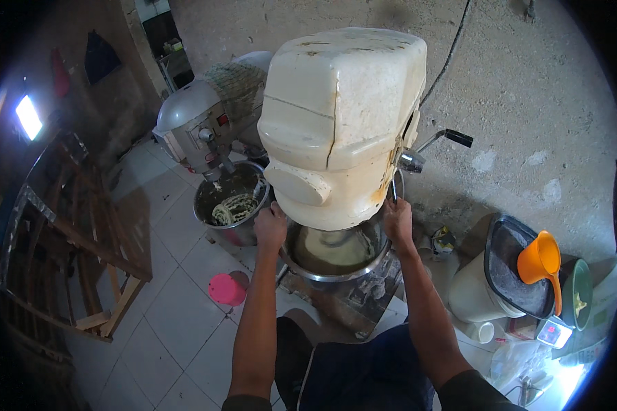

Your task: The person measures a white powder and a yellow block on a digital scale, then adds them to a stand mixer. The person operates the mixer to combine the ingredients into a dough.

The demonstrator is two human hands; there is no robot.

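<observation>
A large cream-coloured mixer head (336, 116), cracked and stained, hangs over a steel bowl (330, 272) of pale batter (325, 250). My left hand (271, 226) is closed on the bowl's left edge, just under the head. My right hand (397, 222) is closed at the bowl's right edge, beside an upright metal rod (394, 188); exactly what its fingers wrap is partly hidden. Above it, a lever with a black grip (458, 137) sticks out from the head.
A silver mixer (188, 109) with a bowl (230, 233) stands at back left. A wooden frame (103, 243) stands left, a pink container (225, 291) lies on tiles. Right are a bucket (469, 294), dark tray (511, 240), orange dipper (538, 257), green basin (579, 274) and small lit display (554, 331).
</observation>
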